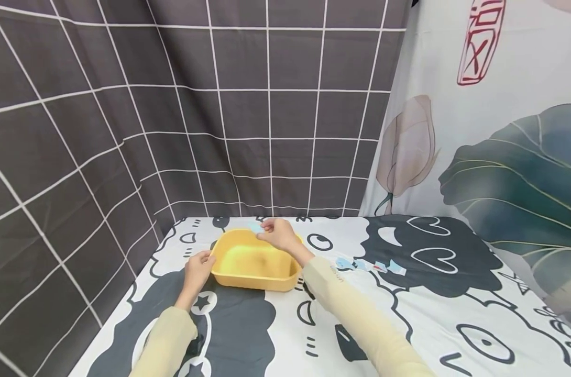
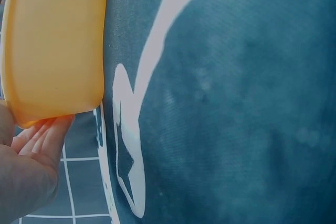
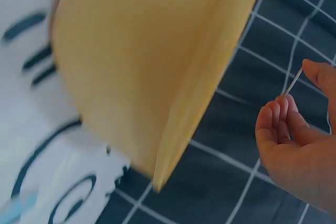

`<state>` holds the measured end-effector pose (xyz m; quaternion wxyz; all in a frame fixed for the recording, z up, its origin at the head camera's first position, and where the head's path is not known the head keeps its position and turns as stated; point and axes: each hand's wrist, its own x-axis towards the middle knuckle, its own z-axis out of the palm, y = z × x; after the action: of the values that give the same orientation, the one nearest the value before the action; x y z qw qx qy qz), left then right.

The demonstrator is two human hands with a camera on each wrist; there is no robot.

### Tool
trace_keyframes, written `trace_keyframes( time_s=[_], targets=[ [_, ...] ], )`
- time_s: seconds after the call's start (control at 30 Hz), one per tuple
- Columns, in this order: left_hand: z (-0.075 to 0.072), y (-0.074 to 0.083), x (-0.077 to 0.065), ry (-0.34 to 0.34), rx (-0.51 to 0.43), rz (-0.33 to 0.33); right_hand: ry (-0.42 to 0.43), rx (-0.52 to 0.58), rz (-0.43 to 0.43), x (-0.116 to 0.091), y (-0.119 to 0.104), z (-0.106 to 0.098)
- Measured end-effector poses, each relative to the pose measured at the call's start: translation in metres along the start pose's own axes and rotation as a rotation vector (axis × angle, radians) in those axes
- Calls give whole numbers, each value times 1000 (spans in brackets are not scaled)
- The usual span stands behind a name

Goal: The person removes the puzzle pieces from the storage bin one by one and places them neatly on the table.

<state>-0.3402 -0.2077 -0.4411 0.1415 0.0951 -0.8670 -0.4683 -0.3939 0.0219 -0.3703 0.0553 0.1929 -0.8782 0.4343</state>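
Note:
A yellow plastic basin (image 1: 253,283) stands on the patterned cloth in front of me. My left hand (image 1: 198,269) grips its left rim, thumb at the top edge and fingers (image 2: 52,135) against the outer wall. Over the basin's far side, my right hand (image 1: 279,234) pinches a thin, flat light-blue piece (image 1: 255,227) between thumb and fingertips. Edge-on in the right wrist view, that piece shows as a narrow pale line (image 3: 294,81). Several small light-blue pieces (image 1: 358,265), one with a red patch, lie on the cloth to the basin's right.
The cloth (image 1: 285,324), black and white with cartoon faces, covers the whole surface. A dark curtain with a white grid (image 1: 290,115) hangs behind and to the left. At the right hangs a white curtain (image 1: 436,68) printed with a bud and large leaves.

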Motion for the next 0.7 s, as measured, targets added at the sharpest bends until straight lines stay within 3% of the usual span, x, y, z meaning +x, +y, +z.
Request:
trace_keyframes(
  time_s=[0.33,0.7],
  targets=[
    [-2,1,-3,-8,4,-4,112,-75,35,-20,37,-74],
    [-5,5,-6,-27,18,3,195,-209,87,-69,100,-162]
  ],
)
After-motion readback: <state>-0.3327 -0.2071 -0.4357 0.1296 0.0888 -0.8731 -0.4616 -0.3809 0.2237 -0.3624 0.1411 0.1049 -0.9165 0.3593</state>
